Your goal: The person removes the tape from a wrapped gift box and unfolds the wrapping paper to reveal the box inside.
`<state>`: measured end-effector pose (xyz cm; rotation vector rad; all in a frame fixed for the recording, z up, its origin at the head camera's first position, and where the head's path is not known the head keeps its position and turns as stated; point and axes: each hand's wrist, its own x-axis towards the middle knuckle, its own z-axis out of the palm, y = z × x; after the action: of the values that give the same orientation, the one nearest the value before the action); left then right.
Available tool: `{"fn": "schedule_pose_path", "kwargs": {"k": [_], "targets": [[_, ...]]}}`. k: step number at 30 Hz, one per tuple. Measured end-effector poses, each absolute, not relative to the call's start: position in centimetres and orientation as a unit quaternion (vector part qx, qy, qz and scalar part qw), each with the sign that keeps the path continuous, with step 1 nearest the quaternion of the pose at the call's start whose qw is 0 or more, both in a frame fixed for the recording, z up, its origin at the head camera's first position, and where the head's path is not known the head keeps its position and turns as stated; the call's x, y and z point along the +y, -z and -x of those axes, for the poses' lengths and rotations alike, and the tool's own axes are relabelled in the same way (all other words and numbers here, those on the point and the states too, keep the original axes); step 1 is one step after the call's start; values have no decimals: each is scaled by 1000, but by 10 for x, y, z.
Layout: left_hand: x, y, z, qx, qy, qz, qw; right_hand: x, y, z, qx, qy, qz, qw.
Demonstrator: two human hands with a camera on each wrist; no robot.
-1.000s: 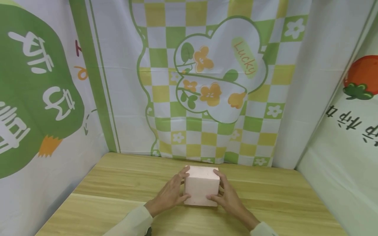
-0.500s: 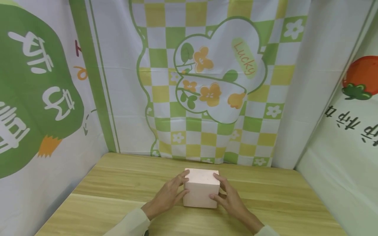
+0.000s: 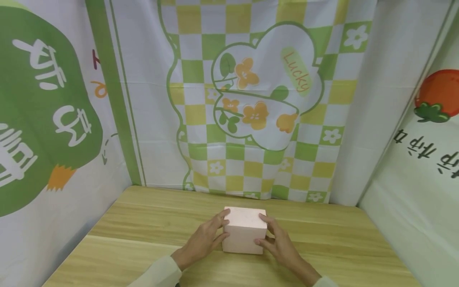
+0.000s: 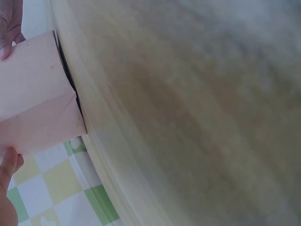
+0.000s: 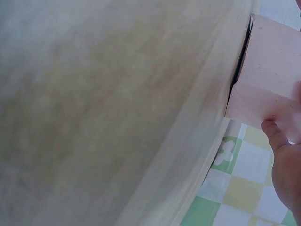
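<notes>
A pale pink box [image 3: 245, 229] stands on the wooden table [image 3: 143, 223], near its middle. My left hand [image 3: 216, 230] grips the box's left side, fingers over the top edge and thumb low on the near face. On the right side my right hand [image 3: 270, 233] grips it the same way. The left wrist view shows the box [image 4: 35, 94] against the table edge with a fingertip [image 4: 8, 26] above it. In the right wrist view the box [image 5: 275, 70] shows at the upper right with my thumb [image 5: 275, 136] on its lower corner.
Printed cloth walls close in the table: a green and yellow checked panel [image 3: 251, 99] at the back, a green one [image 3: 43, 119] on the left and a white one with an orange fruit [image 3: 430, 131] on the right. Bare wood lies on both sides of the box.
The box and both hands have sunk slightly lower and nearer to me. Both hands still hold it by its sides.
</notes>
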<state>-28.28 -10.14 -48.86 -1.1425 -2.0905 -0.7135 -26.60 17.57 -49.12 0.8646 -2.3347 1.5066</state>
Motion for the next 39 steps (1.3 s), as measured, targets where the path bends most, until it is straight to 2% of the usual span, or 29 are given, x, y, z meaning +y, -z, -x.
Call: {"fn": "schedule_pose_path", "kwargs": {"k": [9,12,15,21,25,31,39], "targets": [[-99,484,283,-797,286,435,306,175,488,264,-823,-497,-248,117],[-98,479,283,-804,311,424,278,176,484,265,-821,-511,-233,98],[-99,474,282,-823,346,392,221,177,480,266,-822,-514,-229,84],[-104,460,284,-852,418,311,47,177,472,267,-846,-490,-193,83],[-110,452,287,-841,432,325,-19,176,468,267,-826,-537,-162,48],[-113,451,287,-818,461,343,-34,179,463,267,-795,-583,-170,0],[-110,452,286,-796,505,333,-21,182,461,269,-781,-595,-188,-10]]}}
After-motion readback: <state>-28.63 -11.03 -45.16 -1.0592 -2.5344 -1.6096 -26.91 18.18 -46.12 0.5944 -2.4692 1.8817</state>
